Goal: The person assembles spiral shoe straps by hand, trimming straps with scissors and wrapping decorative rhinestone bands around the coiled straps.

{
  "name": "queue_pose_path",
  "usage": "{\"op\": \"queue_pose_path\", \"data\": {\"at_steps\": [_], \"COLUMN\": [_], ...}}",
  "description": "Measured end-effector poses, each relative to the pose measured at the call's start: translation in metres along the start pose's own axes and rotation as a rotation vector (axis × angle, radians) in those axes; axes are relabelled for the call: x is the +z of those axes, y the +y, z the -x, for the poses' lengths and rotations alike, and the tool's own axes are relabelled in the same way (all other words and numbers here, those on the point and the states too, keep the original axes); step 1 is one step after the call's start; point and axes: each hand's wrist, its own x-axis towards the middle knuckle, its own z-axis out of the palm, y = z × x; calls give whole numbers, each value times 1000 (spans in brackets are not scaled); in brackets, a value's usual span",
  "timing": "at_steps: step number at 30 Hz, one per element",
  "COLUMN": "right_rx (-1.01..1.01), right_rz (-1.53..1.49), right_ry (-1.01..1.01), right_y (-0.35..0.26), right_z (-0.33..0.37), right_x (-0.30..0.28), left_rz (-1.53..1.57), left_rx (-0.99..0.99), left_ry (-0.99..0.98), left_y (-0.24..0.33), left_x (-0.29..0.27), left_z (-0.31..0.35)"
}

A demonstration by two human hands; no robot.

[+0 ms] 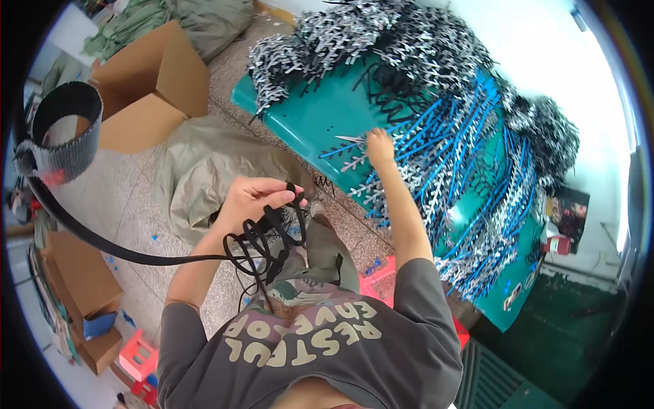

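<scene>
My left hand (257, 199), in front of my body, has its fingers closed on a black ribbon (274, 225). Loose loops of the ribbon hang below the fingers. Over the teal table, my right hand (379, 148) is closed, fingertips down, beside a pale pointed piece (349, 139). What it grips is hidden. Next to that hand lie sprigs with blue stems (426, 140) and silver-and-black leaves, spread in a large heap to its right.
The teal table (300, 112) holds bushy silver-black bunches (340, 37) at its far edge. An open cardboard box (153, 88) and a beige sack (218, 170) stand on the floor. A dark ribbed ring (65, 133) is at far left; a pink stool (379, 279) is near my right elbow.
</scene>
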Motion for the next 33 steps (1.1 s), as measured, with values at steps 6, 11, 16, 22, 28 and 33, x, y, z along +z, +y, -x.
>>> {"op": "queue_pose_path", "data": {"at_steps": [6, 11, 16, 22, 28, 33], "right_rx": [-206, -243, 46, -130, -571, -633], "right_rz": [-39, -167, -484, -1090, -633, -482], "right_ry": [-157, -56, 5, 17, 203, 161], "right_y": [11, 20, 14, -54, -62, -61], "right_z": [-7, 5, 13, 51, 56, 64], "right_x": [-6, -1, -46, -228, -278, -299], "left_rz": [23, 73, 63, -34, -194, -288], "left_rx": [-103, -87, -51, -3, 99, 210], "left_ry": [106, 109, 74, 54, -19, -28], "left_y": [11, 10, 16, 20, 32, 29], "left_x": [4, 9, 18, 25, 32, 32], "left_z": [-6, -9, -6, 3, 14, 21]}}
